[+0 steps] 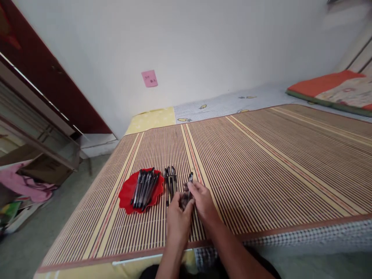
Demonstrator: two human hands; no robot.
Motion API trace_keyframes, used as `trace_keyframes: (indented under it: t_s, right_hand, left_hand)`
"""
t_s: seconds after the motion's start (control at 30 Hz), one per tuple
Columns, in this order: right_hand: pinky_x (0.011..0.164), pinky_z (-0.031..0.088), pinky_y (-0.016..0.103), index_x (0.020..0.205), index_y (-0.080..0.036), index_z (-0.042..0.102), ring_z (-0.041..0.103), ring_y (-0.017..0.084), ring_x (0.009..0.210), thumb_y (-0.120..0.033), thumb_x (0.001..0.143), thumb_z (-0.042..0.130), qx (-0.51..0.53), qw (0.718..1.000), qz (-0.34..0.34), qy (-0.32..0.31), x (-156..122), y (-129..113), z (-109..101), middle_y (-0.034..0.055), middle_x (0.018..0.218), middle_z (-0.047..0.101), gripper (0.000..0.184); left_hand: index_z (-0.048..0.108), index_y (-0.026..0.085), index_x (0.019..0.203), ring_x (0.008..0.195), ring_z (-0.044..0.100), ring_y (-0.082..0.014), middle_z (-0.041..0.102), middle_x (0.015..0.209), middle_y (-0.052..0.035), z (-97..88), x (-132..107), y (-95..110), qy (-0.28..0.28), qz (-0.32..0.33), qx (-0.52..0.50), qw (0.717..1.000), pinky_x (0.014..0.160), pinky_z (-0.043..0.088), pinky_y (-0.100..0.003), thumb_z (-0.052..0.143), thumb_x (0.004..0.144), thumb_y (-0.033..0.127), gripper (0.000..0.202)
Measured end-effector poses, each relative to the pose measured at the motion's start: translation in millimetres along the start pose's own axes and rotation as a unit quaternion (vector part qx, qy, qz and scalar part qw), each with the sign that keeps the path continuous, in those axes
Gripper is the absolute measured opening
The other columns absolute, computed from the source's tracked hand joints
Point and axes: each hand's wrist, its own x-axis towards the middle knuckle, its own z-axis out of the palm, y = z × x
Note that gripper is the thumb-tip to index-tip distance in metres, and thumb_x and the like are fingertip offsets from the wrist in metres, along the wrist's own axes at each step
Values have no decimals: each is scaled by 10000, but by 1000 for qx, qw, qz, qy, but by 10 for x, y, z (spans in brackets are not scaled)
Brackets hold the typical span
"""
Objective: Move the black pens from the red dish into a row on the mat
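A capped black pen (pixel 190 178) stands nearly upright in the picture, held between my two hands over the striped mat. The fingers of my right hand (pixel 204 199) pinch its upper part. My left hand (pixel 178 217) closes its thumb and fingers about the lower end, and that part of the pen is mostly hidden. Just left of my hands, three similar pens (pixel 171 179) lie side by side on the mat, their lower ends partly behind my left hand. A red scalloped plate (pixel 124 197) farther left carries a pile of several black pens (pixel 144 188).
The striped bamboo mat (pixel 247 166) covers a bed against a white wall. A pink note (pixel 149 78) is stuck on the wall. Folded orange bedding (pixel 322 85) lies at the far right. Boxes and pink cloth (pixel 26 184) sit on the left, by a dark red door (pixel 55 73).
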Motion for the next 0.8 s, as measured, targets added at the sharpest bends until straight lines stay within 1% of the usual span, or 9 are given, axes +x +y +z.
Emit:
trace_keyframes:
  t_s: [0.1, 0.2, 0.3, 0.4, 0.5, 0.57, 0.63, 0.7, 0.8]
  right_hand:
    - [577, 399, 252, 726, -179, 683, 516, 131, 607, -504, 766, 744, -33, 999, -13, 3, -6, -3, 4, -30, 630, 597, 334]
    - [577, 410, 253, 759, -180, 700, 531, 132, 617, -522, 768, 737, -10, 1000, -13, 25, 30, -5, -29, -15, 661, 618, 344]
    - [601, 437, 252, 803, -176, 721, 559, 135, 650, -510, 743, 762, 40, 997, -15, 58, 87, -55, -83, -1, 701, 644, 342]
    - [619, 454, 249, 826, -171, 726, 580, 132, 674, -452, 711, 800, 122, 987, -20, 98, 145, -147, -152, 10, 733, 665, 313]
    - [654, 476, 259, 854, -175, 719, 598, 134, 694, -358, 709, 812, 161, 980, -46, 110, 176, -219, -203, 11, 738, 673, 252]
    - [681, 491, 272, 894, -183, 711, 617, 146, 716, -322, 715, 804, 147, 983, -54, 93, 169, -235, -203, 14, 741, 684, 245]
    - [687, 501, 278, 909, -186, 700, 634, 159, 745, -309, 715, 795, 127, 989, -41, 62, 145, -225, -175, 29, 787, 705, 249]
    - [618, 482, 251, 866, -180, 688, 619, 147, 709, -312, 713, 785, 110, 993, -18, 31, 115, -196, -134, 31, 795, 698, 224]
    - [457, 353, 202, 767, -178, 647, 494, 94, 541, -362, 744, 761, 72, 997, 2, 4, 84, -136, -89, -19, 649, 599, 218]
  left_hand:
    - [560, 215, 771, 687, 539, -168, 596, 715, 18, -7, 6, -9, -5, 14, -13, 1000, 667, 412, -271, 604, 838, 324, 135]
    - [537, 213, 733, 667, 484, -153, 542, 689, 31, -23, 19, -47, -51, 16, -23, 998, 646, 386, -263, 576, 860, 338, 182]
    - [540, 205, 735, 677, 468, -145, 521, 690, 33, -34, 28, -87, -91, 8, -49, 995, 648, 376, -259, 572, 867, 357, 203]
    - [528, 204, 731, 659, 455, -137, 494, 676, 39, -42, 35, -118, -109, -7, -71, 992, 628, 365, -256, 565, 872, 382, 230]
    - [521, 205, 747, 622, 443, -129, 474, 651, 50, -59, 46, -134, -99, -21, -83, 991, 601, 354, -255, 562, 870, 401, 235]
    - [509, 207, 747, 604, 430, -124, 454, 634, 60, -77, 57, -134, -81, -26, -86, 993, 588, 342, -254, 576, 858, 404, 236]
    - [503, 206, 744, 595, 418, -120, 441, 622, 66, -95, 67, -131, -61, -28, -83, 994, 580, 329, -252, 592, 842, 403, 237]
    - [509, 203, 751, 599, 415, -120, 446, 622, 66, -110, 76, -127, -43, -27, -79, 996, 583, 330, -250, 606, 826, 395, 228]
    - [522, 198, 768, 610, 419, -122, 465, 634, 63, -118, 88, -123, -21, -19, -70, 997, 599, 345, -248, 628, 796, 365, 200]
